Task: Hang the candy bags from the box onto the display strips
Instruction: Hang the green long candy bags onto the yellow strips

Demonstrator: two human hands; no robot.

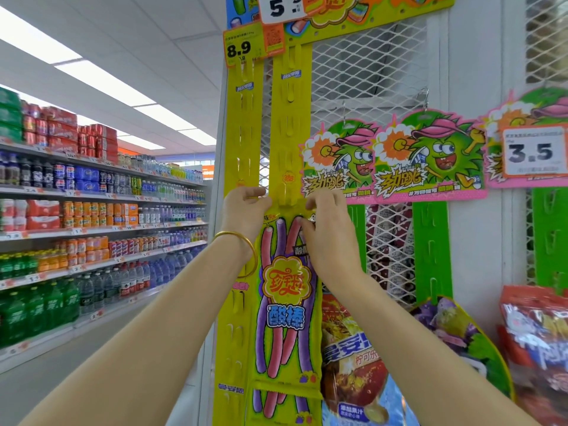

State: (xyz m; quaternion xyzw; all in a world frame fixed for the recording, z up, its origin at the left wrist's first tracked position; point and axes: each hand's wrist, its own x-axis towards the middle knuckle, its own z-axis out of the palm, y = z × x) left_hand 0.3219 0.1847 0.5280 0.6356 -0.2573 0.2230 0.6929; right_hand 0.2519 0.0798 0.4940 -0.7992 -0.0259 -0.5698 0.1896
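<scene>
Shop aisle, yellow display strip (290, 133), long yellow candy bag (285, 302)

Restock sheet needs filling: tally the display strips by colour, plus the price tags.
Yellow display strips: 2
Green display strips: 3
Price tags: 3
Total: 8

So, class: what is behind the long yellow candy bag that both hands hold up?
Behind the candy bag runs the yellow display strip, bare above both hands. Another bag hangs below. The bag covers the strip's hooks there.
</scene>
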